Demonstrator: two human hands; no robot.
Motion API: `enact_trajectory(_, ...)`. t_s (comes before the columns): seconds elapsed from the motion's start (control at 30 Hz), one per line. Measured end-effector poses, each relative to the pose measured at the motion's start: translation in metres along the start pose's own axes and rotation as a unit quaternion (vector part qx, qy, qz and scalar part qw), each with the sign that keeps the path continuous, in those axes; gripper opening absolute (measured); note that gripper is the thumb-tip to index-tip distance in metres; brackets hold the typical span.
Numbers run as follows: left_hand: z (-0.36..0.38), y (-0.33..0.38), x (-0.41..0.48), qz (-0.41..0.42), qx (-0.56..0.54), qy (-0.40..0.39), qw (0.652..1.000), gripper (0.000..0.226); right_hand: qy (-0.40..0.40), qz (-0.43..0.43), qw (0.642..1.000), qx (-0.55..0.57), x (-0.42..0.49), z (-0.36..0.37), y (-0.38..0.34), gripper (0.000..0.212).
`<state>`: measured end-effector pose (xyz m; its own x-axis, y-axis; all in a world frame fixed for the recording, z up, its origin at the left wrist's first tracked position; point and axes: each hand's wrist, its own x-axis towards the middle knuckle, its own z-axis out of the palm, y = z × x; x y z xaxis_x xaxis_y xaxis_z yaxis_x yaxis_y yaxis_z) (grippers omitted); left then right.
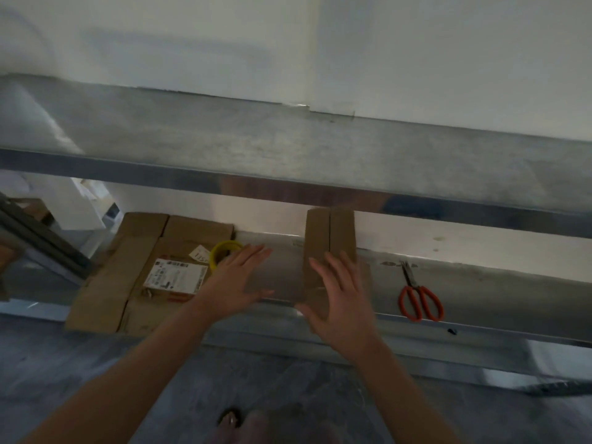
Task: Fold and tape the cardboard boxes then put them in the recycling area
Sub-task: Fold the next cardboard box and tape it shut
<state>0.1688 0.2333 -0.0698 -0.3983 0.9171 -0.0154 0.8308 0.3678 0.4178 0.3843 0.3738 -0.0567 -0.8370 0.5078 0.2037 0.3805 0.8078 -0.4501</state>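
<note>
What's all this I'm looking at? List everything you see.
upper shelf: one, grey metal, across the view
lower shelf: one, grey metal, beneath it
flattened cardboard: a pile, count unclear, brown, left end of the lower shelf
shipping label: one, white, on the pile
tape roll: one, yellow, on the pile's right edge
narrow cardboard piece: one, brown, upright against the white wall, mid-shelf
scissors: one pair, orange handles, lying on the lower shelf, right
left hand: open, fingers spread, beside the tape roll
right hand: open, in front of the narrow cardboard piece; contact unclear
foot: blurred, bottom edge
</note>
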Motion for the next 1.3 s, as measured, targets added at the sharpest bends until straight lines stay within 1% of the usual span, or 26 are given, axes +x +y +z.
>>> enact_trajectory(0.1,-0.024,-0.049,-0.01,-0.006,0.053,0.003,0.999,0.079,-0.002,-0.016,1.0,0.014,0.017,0.032,-0.049,0.073)
enact_trajectory(0.17,-0.034,-0.083,-0.018,-0.021,0.083,-0.016,0.996,0.083,-0.022,-0.005,0.999,0.04,0.031,0.065,-0.076,0.073)
enact_trajectory(0.2,-0.036,-0.098,-0.02,-0.016,0.105,-0.027,0.994,0.087,-0.036,0.015,0.998,0.056,0.038,0.083,-0.085,0.073)
enact_trajectory(0.23,-0.036,-0.112,-0.02,-0.002,0.127,-0.043,0.991,0.088,-0.052,0.047,0.995,0.069,0.045,0.1,-0.092,0.075)
enact_trajectory(0.3,-0.03,-0.133,-0.014,0.024,0.157,-0.071,0.985,0.076,-0.079,0.132,0.985,0.078,0.056,0.132,-0.096,0.078)
enact_trajectory(0.37,-0.021,-0.143,-0.005,0.045,0.175,-0.093,0.979,0.066,-0.109,0.224,0.966,0.064,0.061,0.159,-0.092,0.082)
enact_trajectory(0.4,-0.016,-0.146,0.0,0.059,0.183,-0.099,0.976,0.064,-0.119,0.257,0.958,0.055,0.062,0.169,-0.089,0.083)
enact_trajectory(0.47,-0.008,-0.149,0.008,0.093,0.183,-0.091,0.974,0.06,-0.122,0.29,0.949,0.031,0.067,0.186,-0.081,0.081)
enact_trajectory(0.5,-0.005,-0.15,0.012,0.107,0.179,-0.083,0.975,0.058,-0.115,0.297,0.948,0.018,0.07,0.191,-0.078,0.076)
enact_trajectory(0.53,-0.002,-0.152,0.017,0.119,0.179,-0.08,0.973,0.056,-0.103,0.301,0.948,0.01,0.074,0.195,-0.076,0.066)
enact_trajectory(0.6,0.002,-0.159,0.026,0.134,0.195,-0.094,0.967,0.051,-0.081,0.3,0.951,0.0,0.08,0.199,-0.074,0.038)
enact_trajectory(0.63,0.004,-0.162,0.031,0.139,0.201,-0.101,0.964,0.046,-0.072,0.297,0.952,-0.007,0.082,0.2,-0.074,0.03)
enact_trajectory(0.7,0.005,-0.167,0.036,0.157,0.186,-0.099,0.965,0.035,-0.057,0.29,0.955,-0.016,0.08,0.202,-0.075,0.023)
enact_trajectory(0.73,0.005,-0.168,0.037,0.178,0.168,-0.086,0.966,0.029,-0.05,0.286,0.957,-0.011,0.078,0.202,-0.076,0.021)
enact_trajectory(0.8,0.005,-0.169,0.036,0.22,0.153,-0.048,0.962,0.019,-0.03,0.294,0.955,0.023,0.074,0.198,-0.078,0.019)
enact_trajectory(0.83,0.003,-0.169,0.035,0.232,0.145,-0.033,0.961,0.018,-0.013,0.3,0.953,0.045,0.072,0.193,-0.08,0.019)
enact_trajectory(0.93,-0.011,-0.162,0.032,0.253,0.077,-0.02,0.964,0.021,0.029,0.282,0.956,0.07,0.065,0.17,-0.088,0.026)
enact_trajectory(1.0,-0.024,-0.156,0.025,0.263,0.017,-0.025,0.964,0.024,0.026,0.275,0.958,0.078,0.06,0.149,-0.093,0.024)
enact_trajectory(1.1,-0.046,-0.14,0.01,0.251,-0.066,-0.044,0.965,0.035,0.001,0.289,0.951,0.106,0.054,0.115,-0.092,0.017)
enact_trajectory(1.2,-0.062,-0.116,-0.004,0.246,-0.085,-0.055,0.964,0.036,-0.004,0.291,0.947,0.133,0.047,0.079,-0.089,0.028)
enact_trajectory(1.23,-0.066,-0.107,-0.008,0.244,-0.086,-0.052,0.965,0.037,-0.004,0.286,0.948,0.138,0.044,0.067,-0.087,0.027)
enact_trajectory(1.3,-0.072,-0.089,-0.016,0.235,-0.087,-0.035,0.967,0.036,-0.011,0.267,0.954,0.136,0.035,0.046,-0.082,0.018)
